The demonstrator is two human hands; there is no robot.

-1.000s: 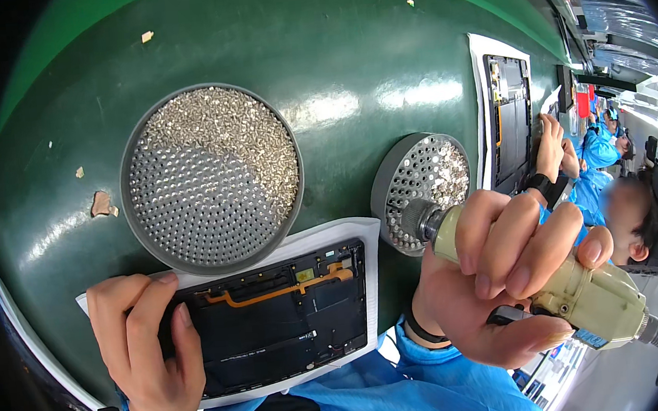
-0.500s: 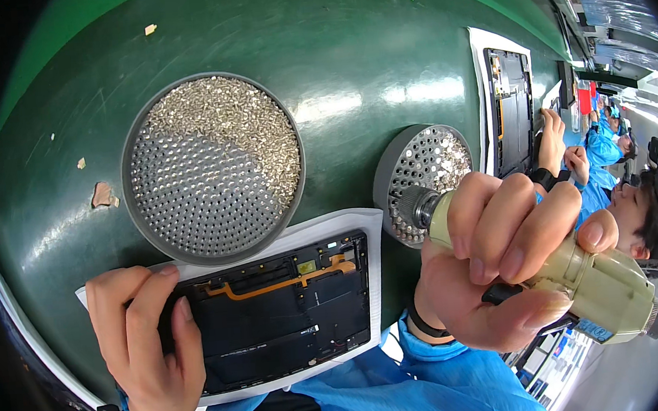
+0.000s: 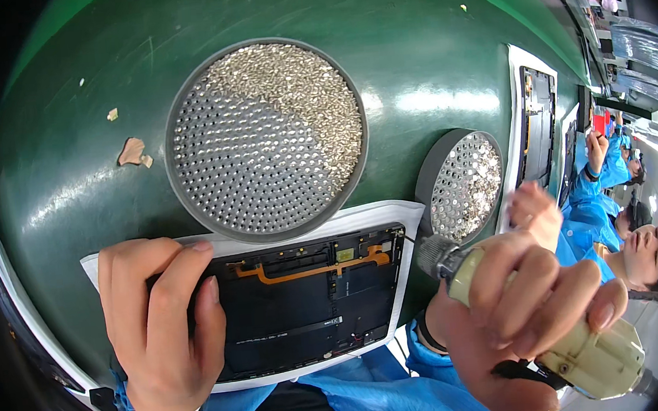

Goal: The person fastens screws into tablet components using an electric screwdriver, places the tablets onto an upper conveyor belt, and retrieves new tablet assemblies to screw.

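Observation:
My right hand (image 3: 518, 306) is closed round a pale yellow-green electric screwdriver (image 3: 596, 362). Its dark knurled nose (image 3: 437, 257) points left, and the thin bit reaches the upper right corner of an opened tablet (image 3: 275, 310). Whether a screw sits on the bit is too small to tell. The tablet has a black inside and an orange flat cable (image 3: 296, 274), and lies on a white sheet (image 3: 407, 216). My left hand (image 3: 161, 327) rests over its left end, fingers bent and apart, with the thumb on the tablet and a fingertip at its far edge.
Beyond the tablet stands a round grey perforated tray (image 3: 234, 174) partly heaped with small screws. A smaller perforated tray (image 3: 438, 170) with silvery bits is at right. Torn scraps (image 3: 131, 151) lie on the green table. Co-workers in blue (image 3: 586, 231) sit along the right, near another opened tablet (image 3: 537, 123).
The screwdriver has tilted and come down to the tablet's upper right corner. The view has shifted, so the trays and tablet appear farther right. My left hand keeps its place on the tablet.

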